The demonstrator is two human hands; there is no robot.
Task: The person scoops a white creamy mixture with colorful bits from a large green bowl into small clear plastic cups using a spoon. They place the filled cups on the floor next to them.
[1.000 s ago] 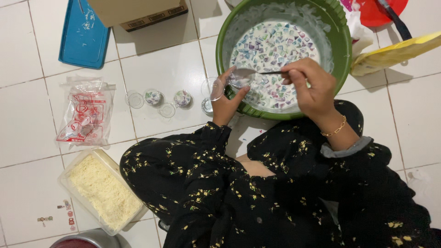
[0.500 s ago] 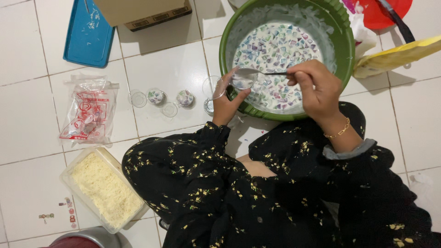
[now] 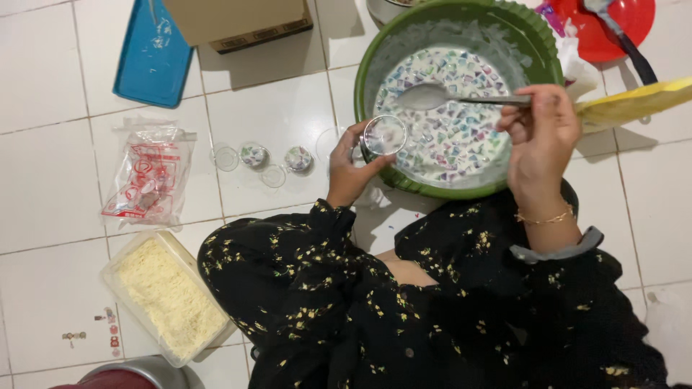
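Packages, upper and middle left of the frame:
- Cardboard box, brown, top centre-left, cut off by the upper edge.
- Blue tray, flat and rectangular, just left of the box, lying on the white tiled floor.
- Clear plastic bag with red printing, crumpled, middle left.

Containers:
- Rectangular clear tub, lower left, filled with pale yellow shredded matter, probably grated cheese.
- Small clear cups in a loose row on the floor between the bag and the basin; two hold a milky, coloured filling, and loose round lids lie beside them.
- Green basin, upper centre, round with a scalloped rim, holding white liquid full of coloured jelly cubes.
- Red plate, upper right corner, with a dark-handled utensil on it.
- Yellow flat item, right edge, partly behind the hand.

Hands:
- Left hand, fingers curled about a small clear cup, held tilted at the basin's near-left rim.
- Right hand, fingers pinched closed on the handle of a metal spoon, whose bowl hangs above the basin, just above the cup.
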